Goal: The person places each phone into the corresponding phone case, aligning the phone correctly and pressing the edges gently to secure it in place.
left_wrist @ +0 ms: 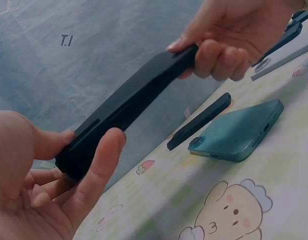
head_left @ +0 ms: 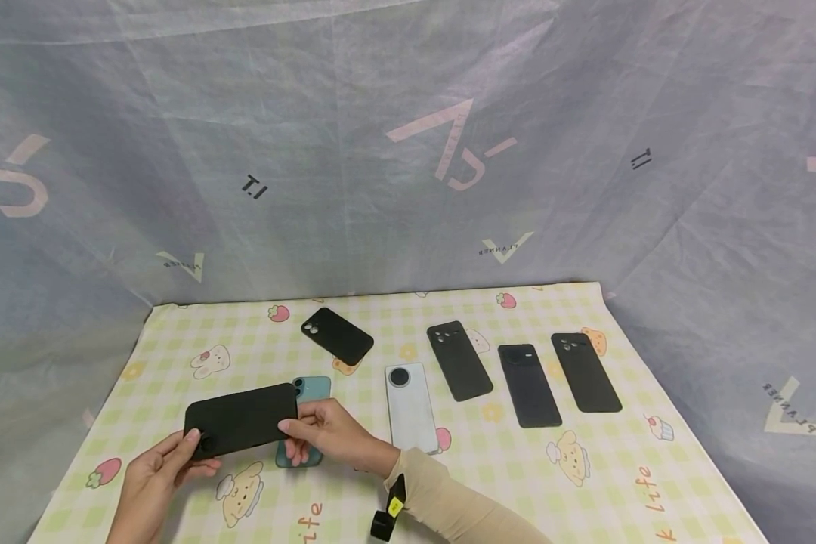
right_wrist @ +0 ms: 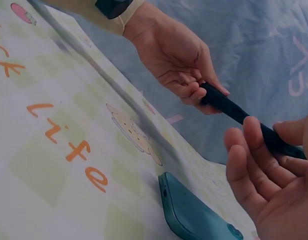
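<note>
A black phone case (head_left: 241,415) is held level above the table between both hands, with its camera cutout at the lower left corner. My left hand (head_left: 155,474) pinches its left end, thumb beside the cutout. At the opposite end my right hand (head_left: 336,432) grips the short edge between thumb and fingers. The left wrist view shows the case (left_wrist: 129,100) edge-on, tilted up toward the right hand. Beneath and behind the right hand, a teal phone (head_left: 313,387) lies back up on the cloth, partly hidden in the head view.
Another black case (head_left: 340,338) lies behind. To the right are a white phone (head_left: 411,412) with a round camera, a black case (head_left: 459,363), a dark phone-shaped piece (head_left: 530,389) and another black case (head_left: 587,374). A checked cloth (head_left: 489,483) covers the table; grey fabric (head_left: 353,227) hangs around it.
</note>
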Tool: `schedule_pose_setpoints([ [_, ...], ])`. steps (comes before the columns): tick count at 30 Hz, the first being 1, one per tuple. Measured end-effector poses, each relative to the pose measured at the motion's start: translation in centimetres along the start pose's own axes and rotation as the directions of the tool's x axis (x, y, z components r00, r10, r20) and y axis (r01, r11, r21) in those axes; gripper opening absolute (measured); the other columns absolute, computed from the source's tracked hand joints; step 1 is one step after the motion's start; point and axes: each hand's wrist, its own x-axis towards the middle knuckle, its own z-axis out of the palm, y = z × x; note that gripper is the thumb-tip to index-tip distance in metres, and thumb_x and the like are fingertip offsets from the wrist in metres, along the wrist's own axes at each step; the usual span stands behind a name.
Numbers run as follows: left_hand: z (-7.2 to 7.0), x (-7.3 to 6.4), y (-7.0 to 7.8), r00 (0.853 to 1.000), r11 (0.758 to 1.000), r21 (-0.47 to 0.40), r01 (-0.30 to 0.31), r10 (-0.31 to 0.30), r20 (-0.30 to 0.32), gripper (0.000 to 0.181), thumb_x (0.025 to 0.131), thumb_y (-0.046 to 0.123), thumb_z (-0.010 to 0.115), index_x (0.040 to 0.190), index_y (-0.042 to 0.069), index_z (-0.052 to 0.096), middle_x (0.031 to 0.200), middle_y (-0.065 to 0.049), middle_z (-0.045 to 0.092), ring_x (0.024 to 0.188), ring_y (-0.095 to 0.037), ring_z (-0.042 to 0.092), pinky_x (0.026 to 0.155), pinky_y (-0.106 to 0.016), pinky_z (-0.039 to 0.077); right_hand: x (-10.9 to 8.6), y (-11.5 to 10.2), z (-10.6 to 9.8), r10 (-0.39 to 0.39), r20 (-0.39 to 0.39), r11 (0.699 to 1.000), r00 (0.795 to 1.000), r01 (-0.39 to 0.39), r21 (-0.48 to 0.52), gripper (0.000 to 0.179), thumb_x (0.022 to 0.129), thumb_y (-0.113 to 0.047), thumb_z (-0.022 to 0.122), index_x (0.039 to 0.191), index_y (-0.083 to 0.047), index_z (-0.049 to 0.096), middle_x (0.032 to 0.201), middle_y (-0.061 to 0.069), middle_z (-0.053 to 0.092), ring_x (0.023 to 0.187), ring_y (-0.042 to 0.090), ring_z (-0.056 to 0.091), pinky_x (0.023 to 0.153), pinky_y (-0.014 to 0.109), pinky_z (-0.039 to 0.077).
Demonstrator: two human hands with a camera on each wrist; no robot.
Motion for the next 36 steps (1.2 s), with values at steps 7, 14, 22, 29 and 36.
schedule_pose_setpoints([
  [7, 0.1, 0.0, -0.1, 0.999, 0.999, -0.026, -0.024, 0.023, -0.022, 0.018, 0.110, 0.035, 0.064, 0.115, 0.019, 0.069, 0.087, -0.016, 0.077, 0.078, -0.027, 0.076, 0.076, -0.032, 0.065, 0.1, -0.2, -0.3, 0.051, 0.019, 0.997, 0.998, -0.050, -0.054, 0.029, 0.111, -0.019, 0.062, 0.107, 0.007, 0.071, 0.084, 0.014, 0.076, 0.068, 0.006, 0.069, 0.066, 0.021, 0.058],
  [14, 0.3, -0.2, -0.1, 0.999, 1.000, -0.025, -0.018, 0.017, -0.040, 0.019, 0.109, 0.036, 0.065, 0.114, 0.018, 0.070, 0.085, -0.013, 0.077, 0.076, -0.028, 0.076, 0.075, -0.031, 0.064, 0.0, -0.6, -0.7, 0.051, -0.010, 0.997, 0.999, -0.052, -0.060, 0.028, 0.108, -0.010, 0.067, 0.134, 0.002, 0.068, 0.099, 0.024, 0.076, 0.079, 0.023, 0.074, 0.069, 0.024, 0.060],
  [22, 0.3, -0.2, -0.2, 0.999, 0.999, -0.008, -0.033, 0.033, -0.028, 0.022, 0.110, 0.032, 0.064, 0.117, 0.013, 0.070, 0.085, -0.010, 0.076, 0.074, -0.026, 0.076, 0.072, -0.031, 0.064, 0.4, -0.9, -1.0, 0.025, -0.080, 0.995, 0.996, -0.032, -0.092, 0.025, 0.110, -0.019, 0.063, 0.119, 0.004, 0.071, 0.078, -0.004, 0.069, 0.069, 0.007, 0.068, 0.076, 0.030, 0.063],
  [29, 0.6, 0.0, 0.2, 0.999, 0.998, 0.051, 0.035, -0.034, -0.017, 0.057, 0.111, 0.038, 0.062, 0.145, -0.007, 0.054, 0.087, -0.006, 0.077, 0.077, -0.024, 0.076, 0.075, -0.031, 0.064, 0.6, -1.1, -0.9, 0.017, -0.153, 0.989, 0.988, -0.039, -0.141, 0.023, 0.108, -0.017, 0.067, 0.110, 0.004, 0.077, 0.075, 0.013, 0.069, 0.068, 0.005, 0.068, 0.076, 0.032, 0.063],
  [36, 0.8, 0.1, 0.7, 0.993, 0.989, 0.084, 0.120, -0.120, -0.009, 0.080, 0.111, 0.044, 0.059, 0.161, -0.013, 0.032, 0.093, 0.000, 0.079, 0.085, -0.020, 0.079, 0.082, -0.025, 0.063, 0.5, -1.2, -0.6, 0.014, -0.195, 0.995, 0.981, -0.034, -0.097, 0.021, 0.108, -0.014, 0.068, 0.109, 0.005, 0.077, 0.086, 0.026, 0.074, 0.071, 0.003, 0.070, 0.073, 0.023, 0.058],
])
